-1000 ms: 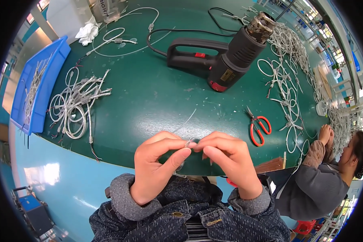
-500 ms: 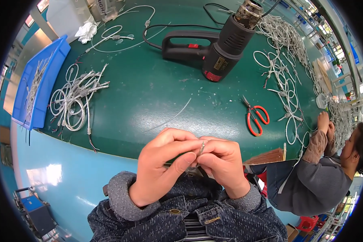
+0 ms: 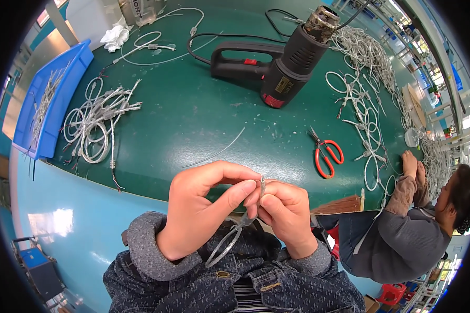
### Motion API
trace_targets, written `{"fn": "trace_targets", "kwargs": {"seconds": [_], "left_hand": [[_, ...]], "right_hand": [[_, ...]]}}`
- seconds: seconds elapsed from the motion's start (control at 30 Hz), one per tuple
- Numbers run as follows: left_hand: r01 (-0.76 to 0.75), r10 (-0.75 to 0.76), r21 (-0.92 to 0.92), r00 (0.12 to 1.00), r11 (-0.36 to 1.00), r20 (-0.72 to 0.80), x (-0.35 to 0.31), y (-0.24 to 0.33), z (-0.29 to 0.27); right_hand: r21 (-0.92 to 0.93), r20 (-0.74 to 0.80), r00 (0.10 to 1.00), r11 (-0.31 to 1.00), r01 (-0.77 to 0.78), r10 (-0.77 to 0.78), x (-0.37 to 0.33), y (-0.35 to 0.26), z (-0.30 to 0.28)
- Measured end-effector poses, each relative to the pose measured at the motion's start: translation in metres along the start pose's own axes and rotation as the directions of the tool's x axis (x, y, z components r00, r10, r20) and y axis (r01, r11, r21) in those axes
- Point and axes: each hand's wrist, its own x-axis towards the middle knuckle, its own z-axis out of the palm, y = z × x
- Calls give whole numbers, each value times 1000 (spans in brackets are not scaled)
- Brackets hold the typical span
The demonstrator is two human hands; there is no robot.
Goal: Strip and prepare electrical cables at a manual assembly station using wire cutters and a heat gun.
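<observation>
Between my hands is a grey-white braided cable [image 3: 227, 245], its stripped-looking end pointing up and away, its loop hanging below over my lap. My right hand [image 3: 286, 211] pinches it between thumb and fingers just below the end. My left hand [image 3: 206, 201] has its thumb and forefinger closed at the cable's tip from the left side; the exact contact there is small. Past my hands, on the green table [image 3: 193, 120], lies a thin clear strand [image 3: 219, 151]. Red-handled cutters [image 3: 326, 156] rest to the right of it.
A black heat gun [image 3: 290, 68] lies at the back middle. Coiled cables [image 3: 96, 122] sit left, beside a blue bin [image 3: 62, 104] holding thin wires. More cables [image 3: 368, 130] spread along the right, where a co-worker [image 3: 407, 229] handles some. A brown brush [image 3: 339, 204] lies at the near edge.
The cable's end now stands upright above my right fingers, and its loop has come into view below. My left hand has shifted slightly left and up. The view has shifted a little.
</observation>
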Motion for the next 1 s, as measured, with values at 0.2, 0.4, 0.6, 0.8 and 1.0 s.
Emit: {"fn": "trace_targets", "kwargs": {"seconds": [0.2, 0.4, 0.6, 0.8, 1.0], "left_hand": [[-68, 69, -66, 998, 995, 9, 5, -5, -1], [76, -67, -151, 996, 986, 61, 7, 4, -4], [66, -55, -163, 996, 984, 71, 8, 5, -4], [3, 3, -85, 997, 996, 75, 7, 4, -7], [-219, 196, 109, 963, 970, 187, 9, -4, -13]], "right_hand": [[-70, 28, 999, 997, 45, -43, 2, 1, -2], [-190, 56, 989, 971, 148, -140, 5, -2, -5], [-286, 98, 960, 917, 279, -262, 9, -1, -9], [-348, 124, 957, 892, 290, -263, 7, -6, -9], [-347, 121, 965, 901, 259, -231, 4, -11, -8]]}}
